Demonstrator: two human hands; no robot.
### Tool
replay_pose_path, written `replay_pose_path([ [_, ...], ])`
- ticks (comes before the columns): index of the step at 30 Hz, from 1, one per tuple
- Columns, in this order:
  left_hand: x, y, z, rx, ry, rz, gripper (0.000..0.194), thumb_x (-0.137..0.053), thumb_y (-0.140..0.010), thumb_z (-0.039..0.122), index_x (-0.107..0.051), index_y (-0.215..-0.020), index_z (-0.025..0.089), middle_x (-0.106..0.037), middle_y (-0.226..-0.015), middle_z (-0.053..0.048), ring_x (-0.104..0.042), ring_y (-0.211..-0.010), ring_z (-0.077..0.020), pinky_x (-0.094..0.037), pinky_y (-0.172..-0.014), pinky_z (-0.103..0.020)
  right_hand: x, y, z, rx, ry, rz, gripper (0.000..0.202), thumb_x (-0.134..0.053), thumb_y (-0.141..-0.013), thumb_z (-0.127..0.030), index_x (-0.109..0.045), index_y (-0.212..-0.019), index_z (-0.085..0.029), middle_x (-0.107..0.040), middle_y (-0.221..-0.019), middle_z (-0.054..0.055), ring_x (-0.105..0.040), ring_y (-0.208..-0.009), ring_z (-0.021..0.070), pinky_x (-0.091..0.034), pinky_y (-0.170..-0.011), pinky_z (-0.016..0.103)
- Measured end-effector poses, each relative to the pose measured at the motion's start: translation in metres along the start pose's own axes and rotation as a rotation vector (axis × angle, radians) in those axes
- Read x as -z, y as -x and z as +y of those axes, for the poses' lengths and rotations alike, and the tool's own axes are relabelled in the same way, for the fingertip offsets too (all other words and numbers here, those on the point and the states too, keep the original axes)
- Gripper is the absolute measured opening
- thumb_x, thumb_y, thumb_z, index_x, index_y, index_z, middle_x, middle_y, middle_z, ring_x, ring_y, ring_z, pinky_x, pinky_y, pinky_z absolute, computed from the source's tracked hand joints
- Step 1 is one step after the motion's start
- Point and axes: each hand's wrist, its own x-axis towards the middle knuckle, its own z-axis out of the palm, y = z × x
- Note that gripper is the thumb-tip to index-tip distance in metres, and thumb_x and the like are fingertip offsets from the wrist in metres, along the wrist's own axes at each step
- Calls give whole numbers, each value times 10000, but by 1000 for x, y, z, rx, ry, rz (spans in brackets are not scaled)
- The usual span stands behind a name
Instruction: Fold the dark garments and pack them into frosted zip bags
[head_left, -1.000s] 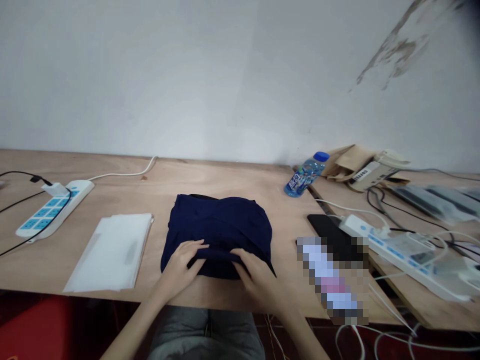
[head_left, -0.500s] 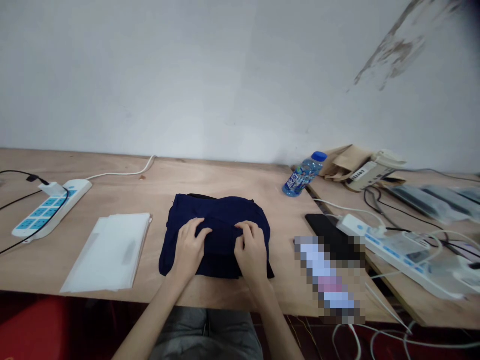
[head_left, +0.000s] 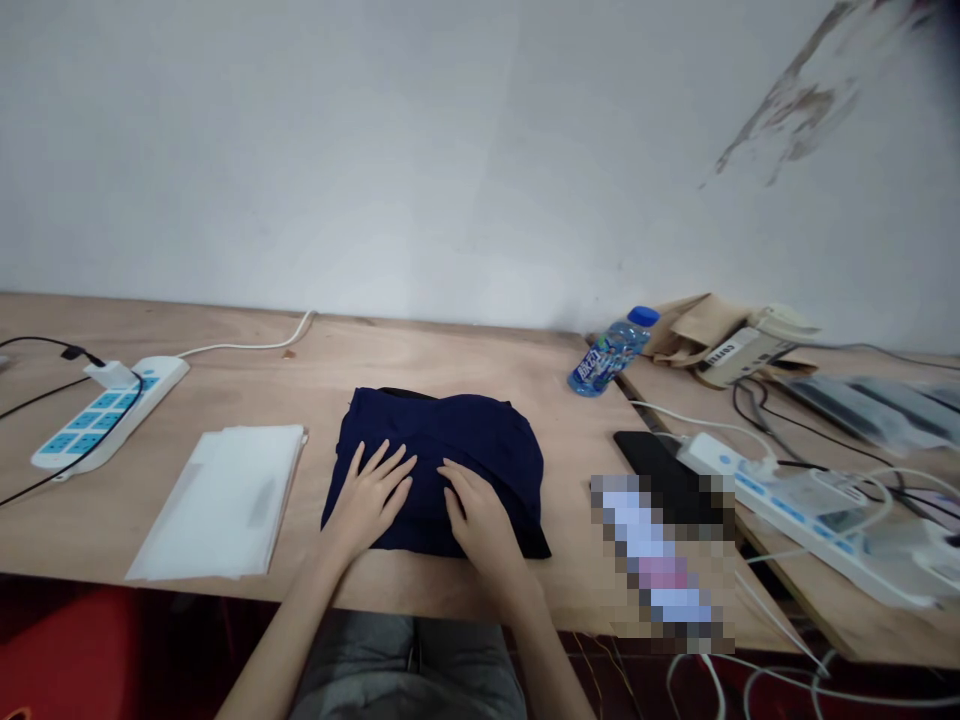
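A folded navy-blue cloth garment [head_left: 465, 430] lies on the wooden table in front of me, a black edge peeking out at its back and at its near right corner. Its exact kind is not clear from the folds. My left hand [head_left: 369, 500] rests on the left part of the fabric, fingers spread and flat. On the middle of the cloth lies my right hand [head_left: 480, 515], fingers stretched out and pointing to the far left, the thumb apart. Neither hand grips anything.
Left of the cloth is a stack of translucent white plastic bags [head_left: 225, 500], with a power strip [head_left: 112, 415] beyond. To the right are a bottle [head_left: 611, 352], a black flat object [head_left: 660, 470], a pixelated item [head_left: 656, 560], another power strip [head_left: 810, 520] and a paper cup [head_left: 750, 345].
My left hand has flattened, its bent fingers now spread. My right hand has slid left towards the middle of the cloth and its curled fingers have straightened.
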Motion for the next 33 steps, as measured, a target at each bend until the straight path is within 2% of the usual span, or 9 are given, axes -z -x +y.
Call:
replay_pose_path([
  [4, 10, 13, 3, 5, 29, 143, 357, -414, -967, 221, -579, -1282, 251, -581, -1366, -41, -430, -1359, -231, -273, -1159, -524, 15, -17, 3, 42, 23, -64, 384, -574, -864, -180, -596, -1246, -211, -545, -1372, 130, -496, -1285, 280, -434, -1050, 489],
  [6, 18, 29, 1, 74, 68, 212, 328, -421, -963, 209, -600, -1238, 228, -616, -1310, -51, -491, -1301, -211, -355, -1124, -465, 21, -26, 5, 43, 20, -119, 436, -622, -854, -228, -571, -1287, -212, -537, -1381, 129, -485, -1293, 284, -412, -1066, 484],
  [9, 28, 64, -9, 204, 94, 283, 296, -431, -960, 225, -608, -1196, 203, -658, -1192, -71, -583, -1161, -201, -459, -1021, -399, 29, -41, 7, 17, 16, -279, 432, -654, -847, -288, -594, -1262, -183, -627, -1259, 130, -566, -1191, 286, -440, -1024, 462],
  [14, 39, 123, -29, 377, -2, 304, 264, -447, -953, 274, -618, -1141, 202, -662, -1091, -73, -599, -1055, -229, -471, -954, -401, 41, -76, 13, -3, -50, -509, 366, -731, -771, -367, -683, -1076, -171, -692, -1087, 103, -638, -1030, 263, -494, -899, 368],
  [17, 48, 141, -35, 425, -53, 304, 261, -443, -950, 297, -625, -1115, 209, -657, -1069, -70, -594, -1039, -234, -472, -935, -389, 43, -91, 17, -47, -67, -637, 491, -765, -709, -469, -689, -1095, -174, -702, -1096, 107, -650, -1011, 281, -496, -875, 365],
  [21, 56, 140, -40, 501, -148, 355, 274, -453, -936, 357, -632, -1083, 211, -653, -1044, -78, -592, -1010, -249, -477, -911, -388, 40, -96, 15, -62, -15, -760, 643, -799, -650, -478, -661, -1194, -163, -666, -1204, 141, -614, -1102, 324, -466, -940, 389],
  [27, 42, 122, -57, 682, -322, 420, 576, -568, -823, 535, -546, -1230, 128, -587, -1233, -176, -552, -1137, -347, -457, -942, -477, 38, -88, 0, 57, 44, -712, 575, -801, -650, -335, -644, -1170, -148, -628, -1172, 133, -581, -1061, 297, -454, -911, 391],
  [30, 35, 122, -61, 691, -258, 394, 509, -506, -871, 505, -550, -1217, 134, -590, -1273, -172, -560, -1177, -317, -442, -986, -440, 43, -80, -9, 97, 34, -689, 490, -783, -649, -259, -634, -1106, -162, -606, -1185, 110, -561, -1054, 272, -437, -896, 367],
  [33, 35, 126, -60, 727, -200, 351, 419, -445, -912, 472, -585, -1161, 165, -628, -1253, -141, -598, -1150, -292, -457, -964, -400, 51, -71, -16, 119, -24, -729, 366, -745, -669, -211, -616, -1011, -190, -647, -1052, 58, -583, -948, 224, -429, -806, 308],
])
